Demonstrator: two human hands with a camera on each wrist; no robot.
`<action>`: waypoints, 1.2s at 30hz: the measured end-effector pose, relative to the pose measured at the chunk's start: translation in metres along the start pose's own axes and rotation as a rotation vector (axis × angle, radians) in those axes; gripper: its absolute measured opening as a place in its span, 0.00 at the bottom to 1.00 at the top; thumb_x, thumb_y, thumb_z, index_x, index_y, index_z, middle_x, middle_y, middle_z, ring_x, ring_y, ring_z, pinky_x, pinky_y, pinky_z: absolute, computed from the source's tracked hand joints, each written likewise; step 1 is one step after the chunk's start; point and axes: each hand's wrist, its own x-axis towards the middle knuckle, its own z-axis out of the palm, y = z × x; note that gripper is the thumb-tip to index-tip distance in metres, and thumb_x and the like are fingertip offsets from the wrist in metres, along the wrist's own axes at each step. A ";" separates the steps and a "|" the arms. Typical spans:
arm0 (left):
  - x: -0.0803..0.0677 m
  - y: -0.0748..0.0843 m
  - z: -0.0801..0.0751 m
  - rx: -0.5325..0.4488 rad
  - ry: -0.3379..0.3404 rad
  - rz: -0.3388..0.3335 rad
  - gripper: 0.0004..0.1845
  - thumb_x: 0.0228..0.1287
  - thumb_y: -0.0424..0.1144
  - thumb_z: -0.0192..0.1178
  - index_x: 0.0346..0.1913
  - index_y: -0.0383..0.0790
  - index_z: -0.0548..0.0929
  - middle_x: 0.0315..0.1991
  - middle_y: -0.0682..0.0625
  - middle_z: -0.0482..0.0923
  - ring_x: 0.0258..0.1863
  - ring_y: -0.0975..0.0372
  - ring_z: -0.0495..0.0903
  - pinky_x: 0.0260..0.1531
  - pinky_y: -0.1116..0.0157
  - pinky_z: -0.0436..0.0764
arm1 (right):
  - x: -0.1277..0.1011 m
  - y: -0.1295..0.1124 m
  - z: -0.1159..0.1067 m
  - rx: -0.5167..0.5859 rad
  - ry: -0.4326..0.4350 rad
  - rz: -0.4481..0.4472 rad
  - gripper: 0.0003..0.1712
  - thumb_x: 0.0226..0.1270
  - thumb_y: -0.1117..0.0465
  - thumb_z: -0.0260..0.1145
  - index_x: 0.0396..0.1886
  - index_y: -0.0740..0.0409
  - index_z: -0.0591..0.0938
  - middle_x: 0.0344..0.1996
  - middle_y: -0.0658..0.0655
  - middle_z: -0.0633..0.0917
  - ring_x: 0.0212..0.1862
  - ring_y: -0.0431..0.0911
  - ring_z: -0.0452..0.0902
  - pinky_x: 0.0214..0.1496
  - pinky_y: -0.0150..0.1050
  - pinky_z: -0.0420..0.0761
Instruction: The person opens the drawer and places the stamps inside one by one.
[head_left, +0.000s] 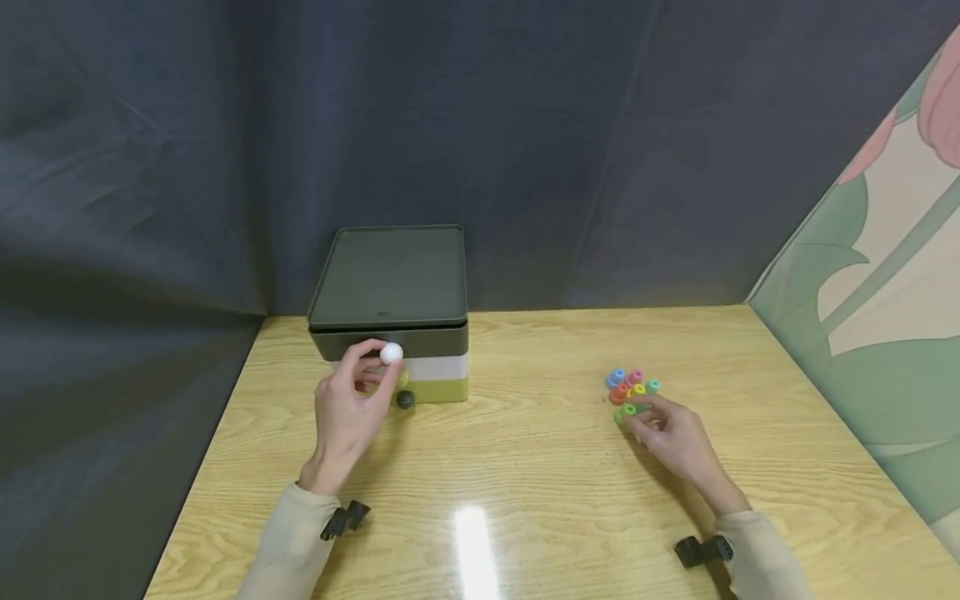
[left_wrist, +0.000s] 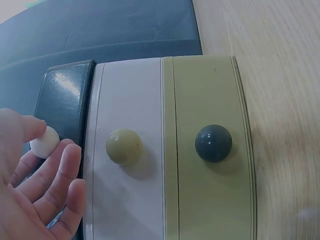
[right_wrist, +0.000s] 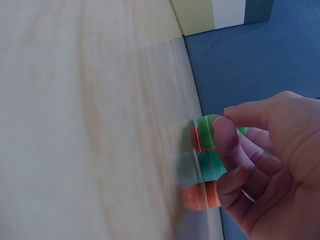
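Bench (head_left: 525, 475) is light wood grain, dark curtain (head_left: 465, 133) behind and left, flower-print panel (head_left: 892, 333) on the right. Key relation, my read: right hand (head_left: 678, 437) to green peg (head_left: 625, 412). Peg is on the bench right of centre, at the near side of the cluster, just left of the right fingertips; looks upright, long axis roughly vertical. Right hand is the nearer one; left is well apart, over at the drawer box (head_left: 390, 279). Right thumb and index bracket the peg, but the thumb hides the contact in the right wrist view, so can't tell if those fingers are clamped or only around it. Crowding is on the far side: red peg (head_left: 618, 394) and yellow peg (head_left: 637, 390) just beyond, teal peg (head_left: 652, 387) next to the yellow, blue peg (head_left: 616, 379) and pink peg (head_left: 635, 377) farther back. Left hand (head_left: 348, 417): thumb and finger clamped on white knob (head_left: 392, 353), top drawer (head_left: 438, 342). Yellow knob (left_wrist: 124, 147) and dark knob (left_wrist: 213, 143) sit on the two drawers below, so keep the left fingers off those. Can't tell whether top drawer is fully in.
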 end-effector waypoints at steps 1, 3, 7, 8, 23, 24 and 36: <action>-0.001 0.000 -0.001 -0.002 0.001 0.005 0.16 0.67 0.38 0.75 0.55 0.40 0.86 0.41 0.46 0.94 0.30 0.57 0.90 0.31 0.76 0.81 | 0.000 -0.001 0.000 0.000 0.000 0.000 0.20 0.76 0.58 0.71 0.60 0.63 0.84 0.37 0.60 0.93 0.24 0.39 0.84 0.20 0.34 0.78; -0.002 0.001 -0.002 -0.005 0.000 0.012 0.17 0.67 0.38 0.75 0.55 0.40 0.86 0.41 0.46 0.94 0.30 0.57 0.90 0.31 0.75 0.82 | 0.001 -0.001 -0.001 -0.005 0.000 0.001 0.19 0.76 0.58 0.71 0.60 0.62 0.85 0.37 0.60 0.93 0.24 0.39 0.84 0.20 0.34 0.79; -0.005 0.001 -0.005 -0.011 -0.003 0.015 0.17 0.66 0.37 0.75 0.55 0.39 0.86 0.41 0.46 0.94 0.30 0.56 0.90 0.32 0.74 0.82 | 0.001 -0.003 -0.003 -0.011 -0.004 0.004 0.18 0.76 0.58 0.71 0.59 0.61 0.85 0.36 0.60 0.92 0.24 0.41 0.85 0.22 0.35 0.80; -0.006 0.001 -0.006 -0.009 -0.004 0.015 0.17 0.66 0.37 0.75 0.55 0.39 0.86 0.41 0.46 0.94 0.29 0.56 0.90 0.32 0.73 0.82 | 0.002 -0.003 -0.003 -0.013 -0.003 0.004 0.18 0.76 0.58 0.71 0.59 0.61 0.85 0.36 0.60 0.92 0.24 0.41 0.85 0.22 0.35 0.81; -0.019 -0.001 -0.014 0.003 -0.005 0.065 0.17 0.63 0.34 0.76 0.53 0.38 0.86 0.40 0.46 0.93 0.27 0.59 0.88 0.29 0.67 0.84 | 0.006 -0.020 -0.014 -0.019 0.017 -0.028 0.19 0.75 0.60 0.71 0.60 0.65 0.84 0.37 0.63 0.92 0.22 0.45 0.86 0.16 0.34 0.74; -0.019 -0.001 -0.014 0.002 -0.005 0.070 0.17 0.63 0.34 0.76 0.53 0.38 0.86 0.40 0.46 0.93 0.27 0.60 0.88 0.29 0.68 0.84 | 0.006 -0.022 -0.015 -0.014 0.017 -0.034 0.20 0.74 0.60 0.71 0.60 0.66 0.84 0.37 0.63 0.92 0.22 0.46 0.86 0.16 0.34 0.74; -0.029 -0.002 -0.017 -0.013 0.015 0.173 0.17 0.59 0.30 0.77 0.51 0.38 0.87 0.32 0.49 0.91 0.25 0.64 0.87 0.28 0.71 0.83 | 0.011 -0.043 -0.027 -0.029 0.012 -0.077 0.19 0.75 0.58 0.71 0.60 0.62 0.85 0.38 0.63 0.93 0.26 0.52 0.88 0.17 0.36 0.74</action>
